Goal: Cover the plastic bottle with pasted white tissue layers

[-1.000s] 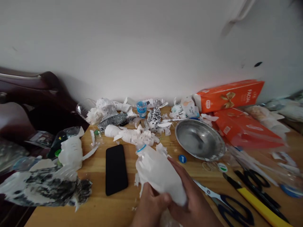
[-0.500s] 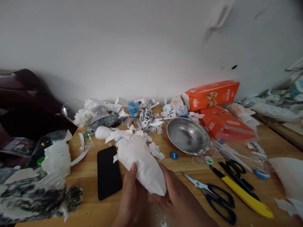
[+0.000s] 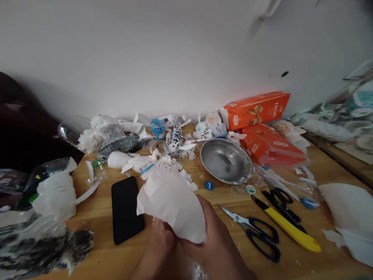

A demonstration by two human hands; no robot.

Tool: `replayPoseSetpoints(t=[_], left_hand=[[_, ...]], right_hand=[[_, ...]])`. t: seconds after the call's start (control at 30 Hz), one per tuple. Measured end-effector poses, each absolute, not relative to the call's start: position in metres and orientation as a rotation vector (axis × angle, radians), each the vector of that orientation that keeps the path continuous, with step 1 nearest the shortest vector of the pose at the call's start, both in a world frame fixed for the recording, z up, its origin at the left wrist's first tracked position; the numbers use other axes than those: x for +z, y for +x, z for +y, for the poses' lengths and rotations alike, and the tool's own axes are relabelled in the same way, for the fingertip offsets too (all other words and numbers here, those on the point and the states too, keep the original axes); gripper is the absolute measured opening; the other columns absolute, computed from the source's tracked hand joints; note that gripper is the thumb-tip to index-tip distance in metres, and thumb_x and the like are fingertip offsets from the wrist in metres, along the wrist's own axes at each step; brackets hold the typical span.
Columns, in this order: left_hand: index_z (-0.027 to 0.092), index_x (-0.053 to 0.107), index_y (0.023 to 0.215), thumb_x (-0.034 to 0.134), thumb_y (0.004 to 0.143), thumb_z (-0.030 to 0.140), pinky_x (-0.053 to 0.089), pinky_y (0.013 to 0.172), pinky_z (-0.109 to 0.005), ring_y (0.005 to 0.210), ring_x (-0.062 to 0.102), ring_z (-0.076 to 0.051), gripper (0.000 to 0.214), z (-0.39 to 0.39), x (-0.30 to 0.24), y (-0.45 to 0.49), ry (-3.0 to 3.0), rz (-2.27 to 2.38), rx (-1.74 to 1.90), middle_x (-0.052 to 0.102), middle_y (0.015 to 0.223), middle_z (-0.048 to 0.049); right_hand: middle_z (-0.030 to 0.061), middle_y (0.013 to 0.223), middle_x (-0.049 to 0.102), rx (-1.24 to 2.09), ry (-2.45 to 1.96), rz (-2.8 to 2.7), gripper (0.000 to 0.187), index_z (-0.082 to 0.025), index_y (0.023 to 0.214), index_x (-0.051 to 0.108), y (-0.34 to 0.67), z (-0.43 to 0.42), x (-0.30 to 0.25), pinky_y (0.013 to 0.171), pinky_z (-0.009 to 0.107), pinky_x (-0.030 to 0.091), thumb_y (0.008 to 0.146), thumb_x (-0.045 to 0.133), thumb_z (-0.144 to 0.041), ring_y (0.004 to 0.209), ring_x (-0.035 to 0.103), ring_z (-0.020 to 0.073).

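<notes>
1. Takes as landmark the metal bowl, resting on the wooden table.
2. Places the white paper-wrapped bundle nearer the viewer than the bowl and to its left, tilted, with a blue ring showing at the far end.
3. Shows the right hand in front of the bowl, curved round the near right end of the bundle, gripping it through the paper.
4. Shows the left hand farther left of the bowl, below the bundle's paper; cannot tell how the fingers close, covered as they are.
5. Includes, just off the bowl's near left edge, a blue cap; off its near right edge, a white-and-green cap.
6. Includes, in front of the bowl, navy-handled scissors and, farther right, a yellow-handled knife.
7. Includes, left of the bowl and well apart, a black phone, lying flat; beyond the bowl's left side, an upright blue cup.
8. Includes, behind and right of the bowl, an orange packet lettered FACIAL.
</notes>
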State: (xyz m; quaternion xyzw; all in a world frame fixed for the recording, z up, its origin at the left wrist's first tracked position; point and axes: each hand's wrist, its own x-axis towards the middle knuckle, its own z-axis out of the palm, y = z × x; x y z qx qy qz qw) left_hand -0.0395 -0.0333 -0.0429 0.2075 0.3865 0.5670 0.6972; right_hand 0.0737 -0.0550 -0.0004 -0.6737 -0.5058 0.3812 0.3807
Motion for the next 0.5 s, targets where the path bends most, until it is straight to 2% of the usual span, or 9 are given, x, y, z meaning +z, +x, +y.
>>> replayPoseSetpoints(t=[0.07, 0.1, 0.2, 0.27, 0.4, 0.5], left_hand=[[0.019, 0.068, 0.12, 0.097, 0.038, 0.052, 0.054, 0.097, -0.051, 0.116, 0.062, -0.045, 0.093, -0.032, -0.042, -0.039, 0.56, 0.83, 1.187, 0.072, 0.118, -0.018], [0.018, 0.067, 0.121, 0.098, 0.038, 0.049, 0.054, 0.095, -0.05, 0.114, 0.063, -0.044, 0.094, -0.031, -0.041, -0.038, 0.624, 0.826, 1.118, 0.072, 0.118, -0.0181], [0.015, 0.068, 0.119, 0.093, 0.053, 0.046, 0.054, 0.092, -0.046, 0.106, 0.066, -0.039, 0.077, -0.028, -0.032, -0.035, 0.8, 0.873, 0.916, 0.074, 0.11, -0.0168], [0.014, 0.069, 0.114, 0.089, 0.059, 0.048, 0.054, 0.091, -0.043, 0.103, 0.067, -0.037, 0.067, -0.027, -0.026, -0.032, 0.836, 0.926, 0.915, 0.074, 0.106, -0.0155], [0.015, 0.066, 0.116, 0.086, 0.062, 0.05, 0.055, 0.087, -0.039, 0.1, 0.068, -0.033, 0.067, -0.03, -0.021, -0.025, 0.795, 0.967, 0.983, 0.075, 0.108, -0.0146], [0.015, 0.065, 0.118, 0.086, 0.061, 0.053, 0.056, 0.087, -0.042, 0.101, 0.069, -0.035, 0.071, -0.035, -0.023, -0.021, 0.766, 0.975, 0.976, 0.075, 0.109, -0.0164]], right_hand=[[0.0095, 0.121, 0.069, 0.885, -1.759, -1.296, 0.074, -0.024, 0.136, 0.052, 0.077, -0.057, -0.004, 0.089, 0.037, 0.057, 0.066, 0.074, -0.028, 0.11, 0.068, 0.03], [0.0098, 0.121, 0.068, 0.822, -1.784, -1.313, 0.073, -0.023, 0.137, 0.051, 0.079, -0.058, -0.006, 0.09, 0.039, 0.057, 0.067, 0.072, -0.027, 0.111, 0.067, 0.0311], [0.0125, 0.123, 0.066, 0.624, -1.82, -1.431, 0.071, -0.02, 0.141, 0.046, 0.081, -0.061, -0.015, 0.091, 0.042, 0.057, 0.071, 0.058, -0.018, 0.112, 0.066, 0.0334], [0.0149, 0.127, 0.064, 0.557, -1.796, -1.493, 0.074, -0.018, 0.144, 0.044, 0.081, -0.062, -0.019, 0.089, 0.041, 0.058, 0.071, 0.053, -0.015, 0.113, 0.066, 0.0337], [0.0141, 0.121, 0.068, 0.786, -1.826, -1.337, 0.072, -0.019, 0.145, 0.042, 0.085, -0.065, -0.022, 0.076, 0.036, 0.06, 0.076, 0.06, -0.031, 0.101, 0.072, 0.0296], [0.0126, 0.109, 0.073, 0.938, -1.873, -1.218, 0.076, -0.018, 0.141, 0.045, 0.091, -0.068, -0.025, 0.07, 0.033, 0.06, 0.071, 0.067, -0.039, 0.094, 0.074, 0.0291]])
